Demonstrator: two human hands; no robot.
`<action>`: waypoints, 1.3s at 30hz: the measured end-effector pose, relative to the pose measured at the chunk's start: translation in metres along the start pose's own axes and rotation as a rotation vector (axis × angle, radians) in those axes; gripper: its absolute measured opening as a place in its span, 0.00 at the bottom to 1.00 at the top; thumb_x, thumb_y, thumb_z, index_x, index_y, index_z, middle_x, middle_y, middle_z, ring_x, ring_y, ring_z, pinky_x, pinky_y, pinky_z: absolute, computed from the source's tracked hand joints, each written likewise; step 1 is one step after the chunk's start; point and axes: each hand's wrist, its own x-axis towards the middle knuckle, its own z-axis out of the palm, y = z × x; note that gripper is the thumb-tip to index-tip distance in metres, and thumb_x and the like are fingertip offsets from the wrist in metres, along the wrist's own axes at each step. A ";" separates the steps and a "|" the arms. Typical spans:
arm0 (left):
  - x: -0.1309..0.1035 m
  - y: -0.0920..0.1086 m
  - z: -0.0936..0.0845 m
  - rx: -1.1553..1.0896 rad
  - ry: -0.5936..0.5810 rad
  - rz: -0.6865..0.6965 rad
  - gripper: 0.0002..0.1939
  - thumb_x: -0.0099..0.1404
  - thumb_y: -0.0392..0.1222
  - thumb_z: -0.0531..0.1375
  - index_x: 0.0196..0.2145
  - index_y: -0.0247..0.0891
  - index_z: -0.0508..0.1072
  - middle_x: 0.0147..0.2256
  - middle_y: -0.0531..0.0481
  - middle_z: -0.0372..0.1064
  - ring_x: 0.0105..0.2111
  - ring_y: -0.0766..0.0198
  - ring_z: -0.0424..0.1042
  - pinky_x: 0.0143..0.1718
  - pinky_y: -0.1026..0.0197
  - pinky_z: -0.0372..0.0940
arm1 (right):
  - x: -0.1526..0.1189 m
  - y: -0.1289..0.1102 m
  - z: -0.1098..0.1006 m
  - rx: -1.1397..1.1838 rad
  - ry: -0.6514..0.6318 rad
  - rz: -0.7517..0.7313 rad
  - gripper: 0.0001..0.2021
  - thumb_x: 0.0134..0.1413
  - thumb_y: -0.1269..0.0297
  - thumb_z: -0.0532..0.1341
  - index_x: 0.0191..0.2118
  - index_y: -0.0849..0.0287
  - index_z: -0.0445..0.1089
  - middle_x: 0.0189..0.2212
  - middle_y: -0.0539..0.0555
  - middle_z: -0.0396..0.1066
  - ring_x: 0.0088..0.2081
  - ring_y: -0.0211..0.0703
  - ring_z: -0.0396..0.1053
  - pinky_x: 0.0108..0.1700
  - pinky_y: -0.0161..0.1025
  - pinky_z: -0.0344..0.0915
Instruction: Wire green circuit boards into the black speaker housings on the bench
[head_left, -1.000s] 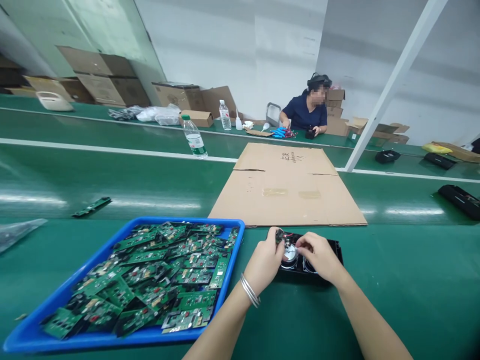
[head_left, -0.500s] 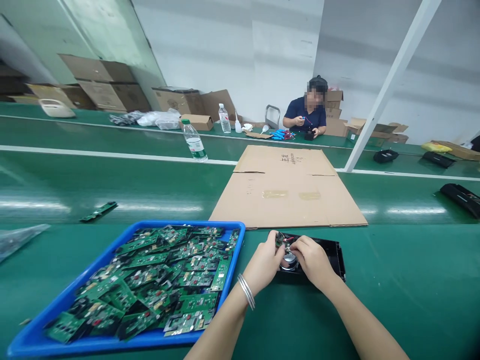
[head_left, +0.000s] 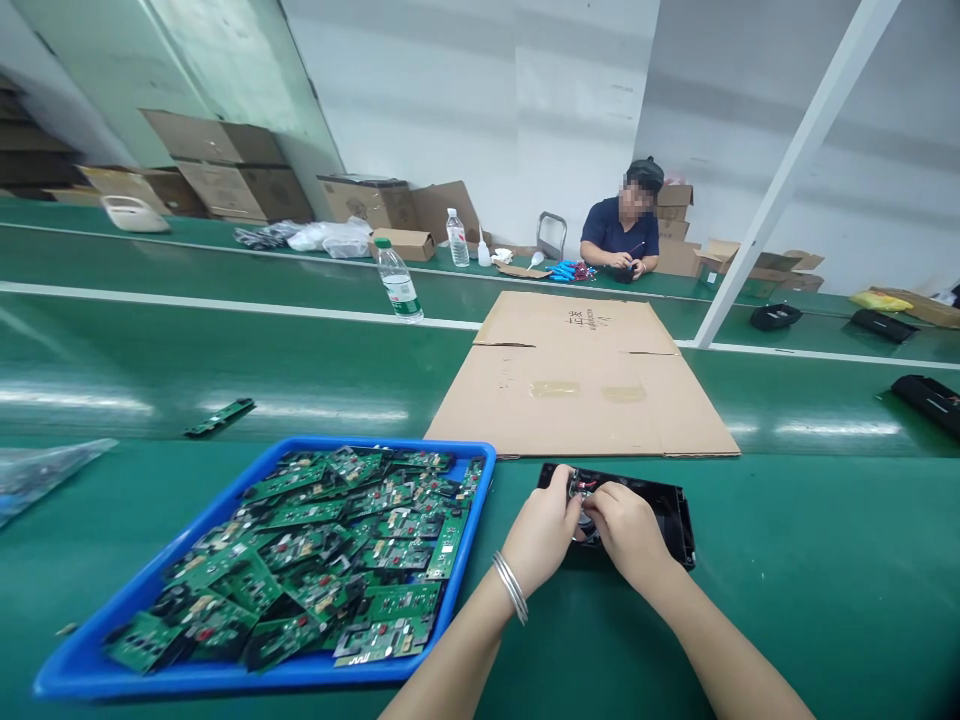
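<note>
A black plastic housing (head_left: 675, 510) lies open on the green bench in front of me. Inside it a round metallic speaker (head_left: 587, 530) shows partly between my hands, with short red wires (head_left: 589, 482) above it. My left hand (head_left: 546, 525) is closed at the housing's left part, pinching what looks like a small circuit board (head_left: 576, 481) seen nearly edge-on. Fingertips of my right hand (head_left: 628, 528) are pinched together against the left ones, over the speaker. Whatever sits between the right fingertips is too small and covered to name.
Left of me a blue tray (head_left: 486, 500) holds many green circuit boards (head_left: 322, 550). A flattened cardboard sheet (head_left: 592, 420) lies beyond the housing. One loose board (head_left: 220, 417) and a water bottle (head_left: 399, 282) stand farther off. A co-worker (head_left: 621, 230) sits across.
The housing's left end shows more now, and my left hand has turned slightly inward, hiding most of the green board. Both hands stay together over the speaker. The view has shifted slightly.
</note>
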 end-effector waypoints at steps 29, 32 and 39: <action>0.002 0.001 0.007 -0.073 -0.085 -0.042 0.18 0.59 0.30 0.45 0.49 0.34 0.53 0.16 0.56 0.62 0.16 0.64 0.68 0.18 0.67 0.61 | 0.011 0.018 -0.034 0.216 -0.373 0.255 0.19 0.45 0.68 0.65 0.45 0.59 0.63 0.43 0.54 0.62 0.44 0.42 0.62 0.45 0.38 0.61; 0.004 -0.001 0.004 -0.194 -0.079 -0.106 0.25 0.61 0.31 0.44 0.56 0.34 0.41 0.22 0.52 0.66 0.18 0.65 0.70 0.17 0.68 0.63 | 0.008 0.027 -0.046 0.066 -0.464 0.265 0.45 0.30 0.57 0.71 0.58 0.58 0.53 0.56 0.60 0.48 0.58 0.55 0.44 0.57 0.51 0.47; 0.000 -0.005 -0.031 -0.384 -0.051 -0.091 0.21 0.63 0.41 0.49 0.53 0.34 0.53 0.20 0.54 0.67 0.12 0.71 0.64 0.14 0.72 0.56 | -0.003 0.024 -0.046 -0.067 -0.585 0.193 0.50 0.33 0.60 0.65 0.63 0.54 0.37 0.50 0.60 0.57 0.50 0.56 0.55 0.50 0.52 0.52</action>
